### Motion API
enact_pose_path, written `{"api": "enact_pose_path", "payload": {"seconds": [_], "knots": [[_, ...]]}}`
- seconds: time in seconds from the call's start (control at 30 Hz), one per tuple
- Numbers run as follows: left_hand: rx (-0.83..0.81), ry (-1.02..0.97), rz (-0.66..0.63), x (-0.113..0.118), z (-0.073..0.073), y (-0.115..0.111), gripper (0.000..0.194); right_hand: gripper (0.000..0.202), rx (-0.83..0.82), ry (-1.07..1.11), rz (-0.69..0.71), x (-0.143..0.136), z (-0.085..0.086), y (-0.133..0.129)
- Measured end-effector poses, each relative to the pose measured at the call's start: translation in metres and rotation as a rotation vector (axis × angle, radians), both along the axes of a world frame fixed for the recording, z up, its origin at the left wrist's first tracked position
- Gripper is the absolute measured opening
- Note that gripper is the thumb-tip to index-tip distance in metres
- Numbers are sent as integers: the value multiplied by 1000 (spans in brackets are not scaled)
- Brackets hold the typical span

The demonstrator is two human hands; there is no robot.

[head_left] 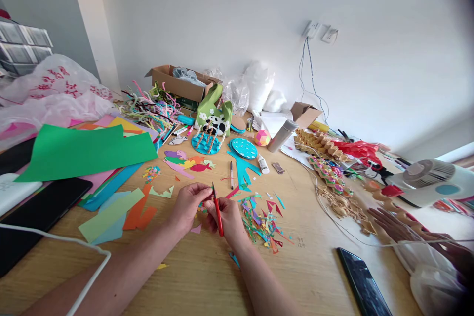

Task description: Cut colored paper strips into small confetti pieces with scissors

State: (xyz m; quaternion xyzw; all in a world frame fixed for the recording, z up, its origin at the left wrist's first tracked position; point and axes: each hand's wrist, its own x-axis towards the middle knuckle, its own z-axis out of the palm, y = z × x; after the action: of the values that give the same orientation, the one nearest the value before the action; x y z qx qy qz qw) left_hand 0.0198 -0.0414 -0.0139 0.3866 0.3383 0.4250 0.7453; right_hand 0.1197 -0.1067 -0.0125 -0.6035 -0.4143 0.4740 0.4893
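Observation:
My right hand [232,224] is closed around the handles of a pair of red scissors [219,221], whose dark blades point away from me. My left hand [190,202] is beside the blades with its fingers pinched together. Whatever sits in that pinch is too small to make out. Under and between my hands lie small coloured paper bits, partly hidden by the fingers. To the right of the scissors spreads a pile of colourful paper scraps [262,224]. Cut paper fish [200,167] lie beyond my left hand, near an orange paper piece [142,217].
Green paper sheets [89,150] cover the left side, near a black phone-like slab [44,217]. A panda bag [214,118], blue discs [243,148] and a grey cylinder [283,136] stand farther back. At right are a fan [429,180], a phone [363,281] and another person's hand [392,224].

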Motion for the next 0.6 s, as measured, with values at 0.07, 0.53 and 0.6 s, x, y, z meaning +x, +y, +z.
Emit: {"api": "enact_pose_path", "payload": {"seconds": [0.07,0.53,0.6], "knots": [[8,3,-3,-1,0,1,15,48,-1,5,5,0,1,-1],[26,13,-34,-2,10,2,12,51,-30,-6,44,1,3,-1],[40,29,-38,-3,11,2,13,52,-45,-7,52,1,4,-1]]}}
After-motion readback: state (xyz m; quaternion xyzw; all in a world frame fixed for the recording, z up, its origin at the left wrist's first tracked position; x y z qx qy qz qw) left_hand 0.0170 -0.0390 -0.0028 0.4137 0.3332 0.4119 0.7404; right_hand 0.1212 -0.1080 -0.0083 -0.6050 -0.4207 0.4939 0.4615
